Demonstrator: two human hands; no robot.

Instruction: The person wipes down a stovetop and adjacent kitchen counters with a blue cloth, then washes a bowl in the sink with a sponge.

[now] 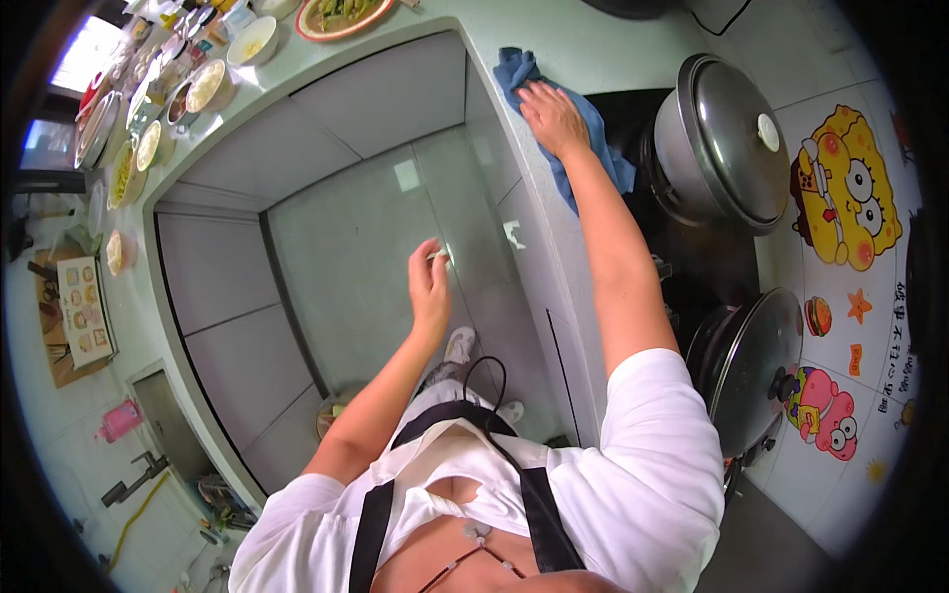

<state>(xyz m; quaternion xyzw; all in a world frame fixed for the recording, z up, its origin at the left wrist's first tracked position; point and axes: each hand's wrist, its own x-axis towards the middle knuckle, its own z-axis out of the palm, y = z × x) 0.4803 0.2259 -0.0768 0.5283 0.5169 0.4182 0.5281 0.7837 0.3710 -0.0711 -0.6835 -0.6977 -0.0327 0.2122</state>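
Note:
My right hand [556, 119] lies on a crumpled blue cloth [593, 133], palm down with its fingers stretched out. The cloth rests on the pale counter edge [534, 148] and reaches over the side of the black cooktop [707, 257]. Beyond it stands a large grey pot [682, 148] with its lid on. My left hand [429, 287] hangs over the floor between the counters, apart from any surface. Its fingers are curled together near a small whitish bit [437, 255], too small to name.
A second lidded pan [756, 371] stands nearer on the cooktop. At far left, the counter bears several bowls of food, such as a white bowl [252, 42], and a red-rimmed plate [341, 15]. A sink [173, 415] with a black faucet [135, 479] lies at left.

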